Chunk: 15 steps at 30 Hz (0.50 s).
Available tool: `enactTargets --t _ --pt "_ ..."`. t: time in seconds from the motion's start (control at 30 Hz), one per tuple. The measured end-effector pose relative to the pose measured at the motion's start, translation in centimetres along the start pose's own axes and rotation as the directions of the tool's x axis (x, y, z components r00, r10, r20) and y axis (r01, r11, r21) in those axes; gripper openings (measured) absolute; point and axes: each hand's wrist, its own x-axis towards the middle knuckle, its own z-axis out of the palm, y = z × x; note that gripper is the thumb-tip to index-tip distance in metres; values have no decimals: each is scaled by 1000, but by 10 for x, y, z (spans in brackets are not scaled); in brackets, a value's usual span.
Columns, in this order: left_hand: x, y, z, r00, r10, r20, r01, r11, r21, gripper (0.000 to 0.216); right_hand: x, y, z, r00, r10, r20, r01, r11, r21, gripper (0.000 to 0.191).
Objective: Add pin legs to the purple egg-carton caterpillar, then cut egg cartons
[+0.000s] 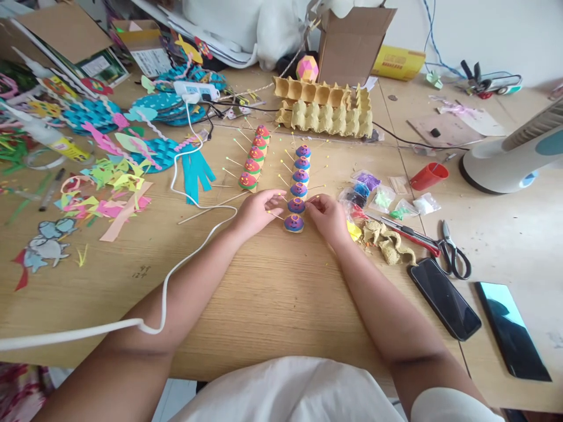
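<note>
Head view: at twelve o'clock, the blue-purple strip (pixel 299 176) is flanked by left hand (pixel 260 211) and right hand (pixel 328 217); whether either grip is closed cannot be told. Presumably light, crushable; best held by its sides.

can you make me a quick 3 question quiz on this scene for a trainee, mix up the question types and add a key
1. True or false: the scissors lie to the right of the purple-and-blue row.

2. Which of these stands between the left hand and the right hand?
A) the red-and-green row
B) the red cup
C) the purple-and-blue row

3. How many phones lie near the right arm?

Key:
1. True
2. C
3. Two
</note>
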Motion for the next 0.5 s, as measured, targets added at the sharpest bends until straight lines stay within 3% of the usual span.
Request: enactTargets --t 0.13,0.23,0.5 --pt "11 0 0 990 99 102 -112 986 123 50 -1 -1 1 1000 -7 -5 7 1000 -18 18" --pt "14 -5 -2 984 103 145 -128 977 174 47 -2 -2 1 1000 -3 -5 3 1000 -3 16" --pt "15 -11 -3 963 174 204 -215 956 200 46 -3 -3 1 1000 21 1 -21 999 28 16"
